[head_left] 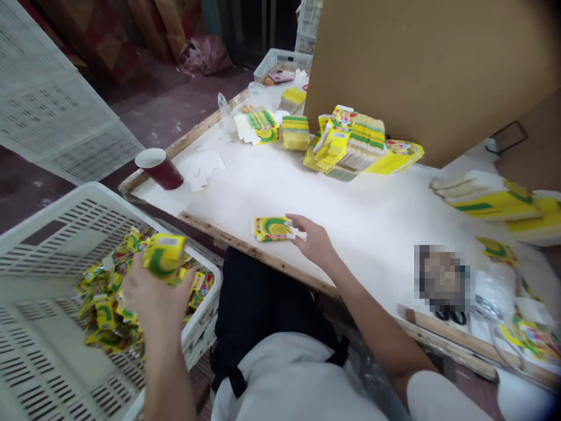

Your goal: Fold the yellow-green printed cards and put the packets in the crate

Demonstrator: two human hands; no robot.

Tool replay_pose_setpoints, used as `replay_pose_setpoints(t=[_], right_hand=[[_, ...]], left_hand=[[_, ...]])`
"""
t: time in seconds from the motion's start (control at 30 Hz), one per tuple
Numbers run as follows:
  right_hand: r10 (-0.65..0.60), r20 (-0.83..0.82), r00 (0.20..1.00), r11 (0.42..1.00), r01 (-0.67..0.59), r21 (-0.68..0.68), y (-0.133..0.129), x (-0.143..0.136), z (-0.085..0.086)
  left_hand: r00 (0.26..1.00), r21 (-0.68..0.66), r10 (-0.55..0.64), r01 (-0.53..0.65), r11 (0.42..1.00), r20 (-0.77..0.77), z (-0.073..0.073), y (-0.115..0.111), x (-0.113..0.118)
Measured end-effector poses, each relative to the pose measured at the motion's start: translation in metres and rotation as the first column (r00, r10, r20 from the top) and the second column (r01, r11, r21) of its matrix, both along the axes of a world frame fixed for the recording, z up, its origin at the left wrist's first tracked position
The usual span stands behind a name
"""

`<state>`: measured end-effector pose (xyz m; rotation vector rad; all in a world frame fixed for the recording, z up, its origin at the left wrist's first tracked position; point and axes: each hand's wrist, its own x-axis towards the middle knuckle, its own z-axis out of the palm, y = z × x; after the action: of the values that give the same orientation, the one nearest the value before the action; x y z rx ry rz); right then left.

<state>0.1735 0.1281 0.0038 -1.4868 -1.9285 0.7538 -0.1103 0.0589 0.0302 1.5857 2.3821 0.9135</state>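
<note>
- From here, the box lies on the worktop just left of the right hand, its long axis running left to right, its flapped end toward that hand.
- The right hand is the nearer one, its fingertips gripping that flapped end.
- The left hand, well apart and blurred, appears to grasp a packet above the basket, where more packets are heaped.
- Bare white surface surrounds the box; the cup stands beyond, to its left.
- Carton stacks sit farther back, before a cardboard sheet.
</note>
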Motion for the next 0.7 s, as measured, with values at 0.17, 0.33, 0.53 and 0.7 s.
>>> replay_pose_setpoints(t=[0.17,0.33,0.53,0.7], right_hand=[[-0.019,0.238,0.971,1.0,0.019,0.002,0.017,0.002,-0.025],[-0.041,0.205,0.978,0.999,0.038,0.02,0.012,-0.009,-0.028],[-0.139,-0.018,0.99,0.99,0.139,-0.023,0.002,-0.016,-0.012],[0.081,-0.609,0.789,0.942,-0.261,-0.213,-0.04,-0.055,0.011]], left_hand=[[0.997,0.023,0.009,-0.007,1.0,-0.071,-0.01,0.005,-0.014],[0.935,-0.005,-0.283,0.29,0.957,0.215,-0.026,0.009,0.026],[0.505,0.165,-0.335,0.35,0.922,0.796,-0.039,0.005,0.072],[0.079,0.437,-0.431,-0.08,0.896,0.899,-0.018,0.019,0.106]])
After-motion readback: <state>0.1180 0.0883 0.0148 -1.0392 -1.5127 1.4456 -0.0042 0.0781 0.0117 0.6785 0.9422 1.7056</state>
